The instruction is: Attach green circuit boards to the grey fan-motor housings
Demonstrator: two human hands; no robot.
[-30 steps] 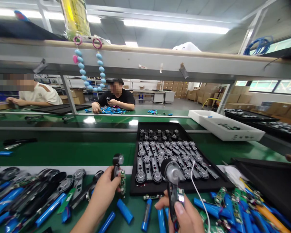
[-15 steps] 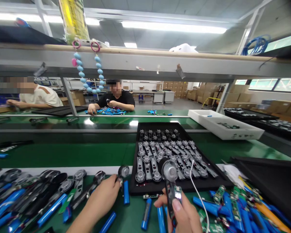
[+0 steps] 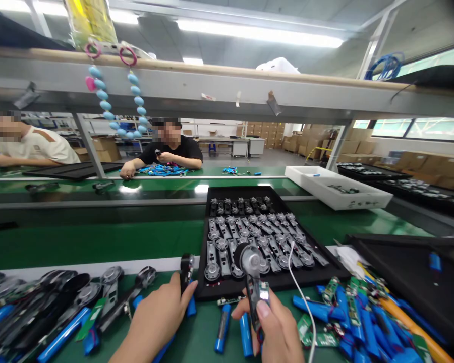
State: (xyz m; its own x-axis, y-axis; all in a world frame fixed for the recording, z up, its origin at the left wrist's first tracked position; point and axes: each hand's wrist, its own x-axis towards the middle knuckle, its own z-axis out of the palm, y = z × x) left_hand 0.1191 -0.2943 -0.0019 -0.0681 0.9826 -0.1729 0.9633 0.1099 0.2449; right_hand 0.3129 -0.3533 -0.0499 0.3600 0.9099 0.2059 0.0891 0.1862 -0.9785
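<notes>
My right hand (image 3: 278, 327) grips a dark device housing (image 3: 252, 282) by its stem. Its round silver head points up, and a small green circuit board (image 3: 264, 291) shows beside my thumb. Closed around a second black housing (image 3: 187, 271) is my left hand (image 3: 157, 315), thumb and fingers pinching it near its rounded end. Below and between the hands lie blue cylindrical battery cells (image 3: 222, 327). Just beyond my right hand, a black foam tray (image 3: 202, 288) holds rows of similar silver-grey housings (image 3: 224, 259).
Loose housings with blue cells pile up at left (image 3: 53, 297). Blue cells and circuit boards heap at right (image 3: 366, 317), near a white cable (image 3: 300, 295). A white bin (image 3: 363, 201) stands behind. A shelf beam (image 3: 181, 85) crosses overhead; two people sit across the bench.
My left hand has turned the black housing it holds so that its dark side faces me. The right hand keeps its housing raised. The whole view has shifted slightly.
</notes>
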